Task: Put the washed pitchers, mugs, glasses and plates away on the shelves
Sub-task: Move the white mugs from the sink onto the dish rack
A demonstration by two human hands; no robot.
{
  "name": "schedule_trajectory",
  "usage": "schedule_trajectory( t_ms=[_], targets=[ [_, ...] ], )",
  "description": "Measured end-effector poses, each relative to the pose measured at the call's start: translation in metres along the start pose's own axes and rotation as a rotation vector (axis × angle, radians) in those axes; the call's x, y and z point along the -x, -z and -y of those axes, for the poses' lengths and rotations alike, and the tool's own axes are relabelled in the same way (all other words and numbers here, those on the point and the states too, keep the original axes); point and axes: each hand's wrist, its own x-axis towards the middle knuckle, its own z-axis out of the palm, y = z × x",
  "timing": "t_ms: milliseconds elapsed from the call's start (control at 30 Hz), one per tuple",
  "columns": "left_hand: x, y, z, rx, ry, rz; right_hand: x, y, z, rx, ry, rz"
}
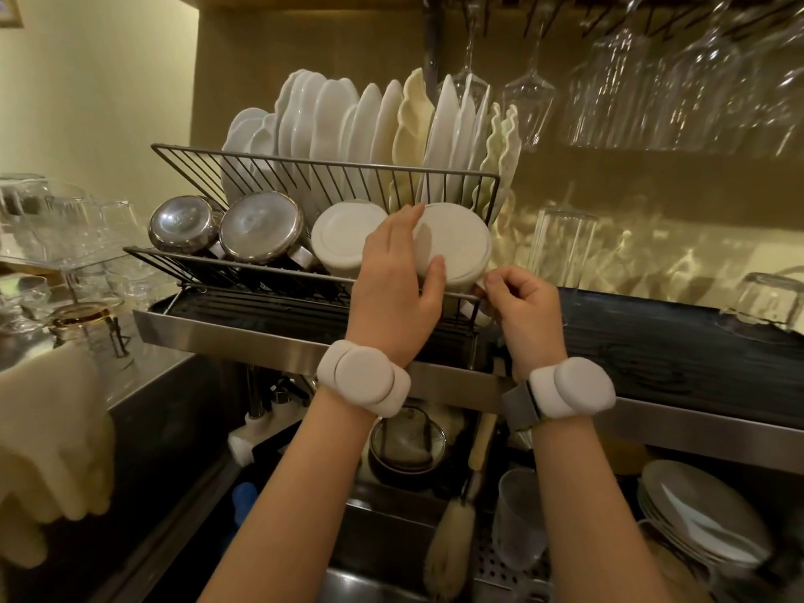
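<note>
A wire dish rack (pixel 278 165) stands above the sink. Its upper tier holds several white and cream plates (pixel 370 124) on edge. On the lower tier lie two steel pitchers (pixel 259 228), bottoms toward me, beside two white mugs. My left hand (pixel 393 276) grips the right white mug (pixel 461 241) across its base, thumb on the rim side. My right hand (pixel 520 298) pinches that mug's handle at the rack's right end. The other white mug (pixel 339 237) lies just left of it.
Wine glasses (pixel 530 89) hang upside down from an overhead rail. Tumblers (pixel 561 245) stand on the dark shelf at right, more glassware (pixel 65 224) at left. Below, the sink holds a pot (pixel 407 446), a brush (pixel 448 537), a glass (pixel 517 515) and stacked plates (pixel 696 511). Rubber gloves (pixel 48 450) hang left.
</note>
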Motion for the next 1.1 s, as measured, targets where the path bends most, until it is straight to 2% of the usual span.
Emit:
schedule_trajectory(
  t_ms=[467, 767, 1100],
  targets=[
    [0.002, -0.001, -0.002, -0.006, 0.0, -0.012, 0.003, -0.001, -0.004, 0.066, -0.002, -0.031],
    [0.005, 0.0, -0.005, 0.02, 0.015, -0.034, 0.003, 0.002, -0.003, 0.214, 0.034, -0.082],
    [0.01, -0.002, -0.009, -0.078, 0.051, -0.049, 0.015, 0.001, 0.008, 0.236, 0.01, -0.125]
  ],
)
